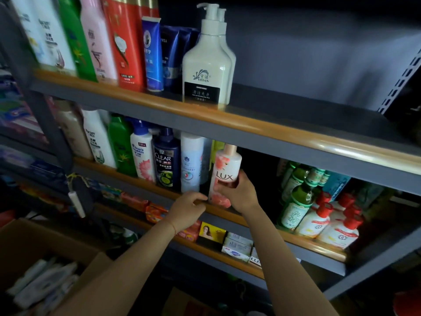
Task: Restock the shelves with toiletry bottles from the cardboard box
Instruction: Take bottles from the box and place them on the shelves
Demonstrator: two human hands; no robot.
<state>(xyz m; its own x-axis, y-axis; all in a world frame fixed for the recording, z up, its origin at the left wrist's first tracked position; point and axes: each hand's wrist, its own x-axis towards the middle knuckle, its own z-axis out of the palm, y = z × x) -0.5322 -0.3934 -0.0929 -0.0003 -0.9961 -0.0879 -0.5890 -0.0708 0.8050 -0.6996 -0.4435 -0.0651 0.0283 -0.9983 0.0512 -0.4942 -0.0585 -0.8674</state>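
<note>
Head view: our right hand point(239, 192) grips the pink LUX bottle point(224, 175) on the middle shelf point(296, 241)

We wrap our right fingers around the bottle's lower half as it stands upright at the shelf's wooden front edge, just right of a pale blue-white bottle point(191, 163) and a dark CLEAR bottle point(165, 159). Our left hand point(188, 210) is loosely curled, fingertips resting on that edge just beside the bottle's base, holding nothing. Green glass bottles point(296, 197) stand well to the right. Low at our left sits the cardboard box point(29, 242), with pale tubes inside

LUX pink bottle point(224, 176), CLEAR dark bottle point(165, 159), possibly
</note>
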